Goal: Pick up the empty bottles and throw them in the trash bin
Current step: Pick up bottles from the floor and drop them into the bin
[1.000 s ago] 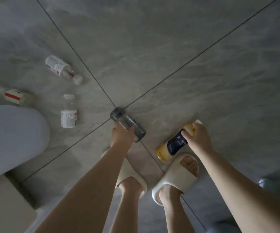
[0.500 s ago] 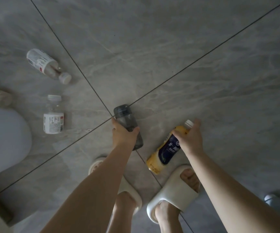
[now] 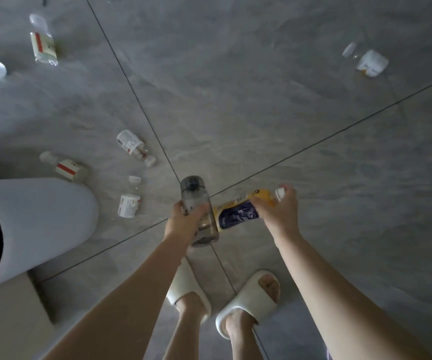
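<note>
Left hand (image 3: 183,224) gripping grey bottle (image 3: 199,211) cap-forward, right hand (image 3: 281,211) gripping yellow bottle (image 3: 238,211) crosswise, cap rightward

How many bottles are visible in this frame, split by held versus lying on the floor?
Held: 2, the smoky clear bottle in the left hand and the yellow bottle in the right hand.
On the floor: 5 clear labelled bottles.
Total: 7

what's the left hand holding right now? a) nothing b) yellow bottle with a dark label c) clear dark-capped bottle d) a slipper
c: the left hand grips the clear dark-capped bottle, while the right hand holds the yellow bottle.
</note>
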